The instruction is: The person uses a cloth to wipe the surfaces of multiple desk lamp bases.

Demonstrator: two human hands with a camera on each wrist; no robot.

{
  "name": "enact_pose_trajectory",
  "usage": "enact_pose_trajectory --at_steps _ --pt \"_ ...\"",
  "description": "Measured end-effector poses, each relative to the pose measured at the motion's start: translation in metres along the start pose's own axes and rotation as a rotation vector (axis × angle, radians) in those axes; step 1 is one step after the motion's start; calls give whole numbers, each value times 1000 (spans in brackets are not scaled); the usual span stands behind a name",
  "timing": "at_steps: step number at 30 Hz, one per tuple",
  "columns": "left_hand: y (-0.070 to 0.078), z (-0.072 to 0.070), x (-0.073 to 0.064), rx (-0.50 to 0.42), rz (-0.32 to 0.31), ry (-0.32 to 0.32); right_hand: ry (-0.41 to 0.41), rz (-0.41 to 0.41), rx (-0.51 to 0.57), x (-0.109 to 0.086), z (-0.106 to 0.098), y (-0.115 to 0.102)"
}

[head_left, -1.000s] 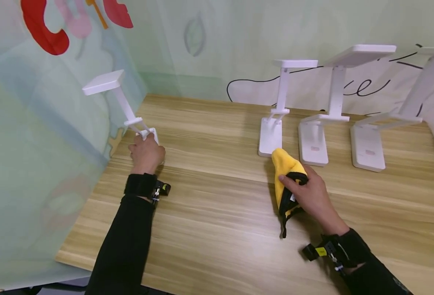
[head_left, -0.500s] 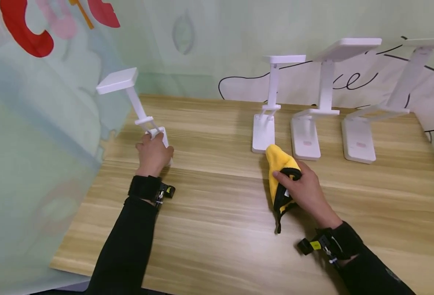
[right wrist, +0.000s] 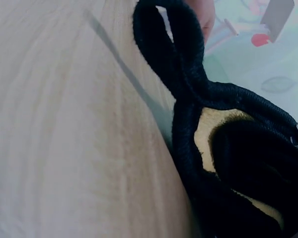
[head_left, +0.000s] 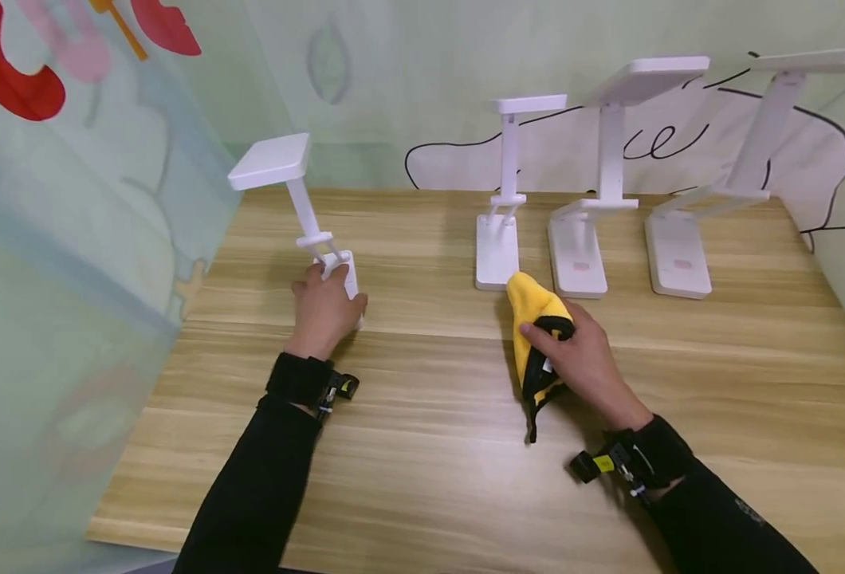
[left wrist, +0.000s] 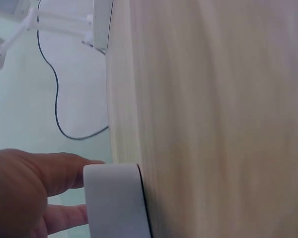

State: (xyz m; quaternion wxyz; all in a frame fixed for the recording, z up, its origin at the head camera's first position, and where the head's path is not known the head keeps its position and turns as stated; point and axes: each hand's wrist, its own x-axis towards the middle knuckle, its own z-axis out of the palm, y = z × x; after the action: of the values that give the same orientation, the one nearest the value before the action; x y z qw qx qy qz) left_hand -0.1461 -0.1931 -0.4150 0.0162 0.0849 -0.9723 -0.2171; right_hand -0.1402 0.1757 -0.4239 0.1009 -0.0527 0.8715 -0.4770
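My left hand [head_left: 322, 312] grips the base of a white folding desk lamp [head_left: 304, 211] on the left of the table, fingers and thumb at the base's sides. In the left wrist view the lamp base [left wrist: 114, 198] shows its end close over the wood. My right hand [head_left: 586, 355] holds a yellow cloth [head_left: 533, 307] with black edging, thumb on top and the other fingers mostly hidden. A black loop [right wrist: 171, 47] hangs from the cloth's corner. Its tip lies right at the front of another white lamp [head_left: 497, 251].
Two more white desk lamps, a middle one [head_left: 578, 255] and a far-right one [head_left: 678, 253], stand in the row by the back wall. The wooden table [head_left: 422, 478] meets a printed wall covering [head_left: 107, 303] on the left.
My left hand has slid the lamp rightward, away from the left wall and toward the row. My right hand keeps its hold on the cloth; the head view has shifted slightly.
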Motion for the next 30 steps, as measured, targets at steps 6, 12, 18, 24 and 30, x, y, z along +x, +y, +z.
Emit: enact_pose_trajectory --at_steps 6,12,18,24,30 --pt "21 14 -9 25 102 -22 2 -5 -7 0 -2 1" --pt "39 20 -20 46 217 -77 5 -7 -4 0 -4 0" --pt "49 20 -30 41 306 -200 4 0 12 0 -4 0" --pt "53 23 -37 -47 384 -390 3 20 20 2 -5 0" --pt "60 26 -44 -53 515 -475 7 47 -4 2 -9 -1"
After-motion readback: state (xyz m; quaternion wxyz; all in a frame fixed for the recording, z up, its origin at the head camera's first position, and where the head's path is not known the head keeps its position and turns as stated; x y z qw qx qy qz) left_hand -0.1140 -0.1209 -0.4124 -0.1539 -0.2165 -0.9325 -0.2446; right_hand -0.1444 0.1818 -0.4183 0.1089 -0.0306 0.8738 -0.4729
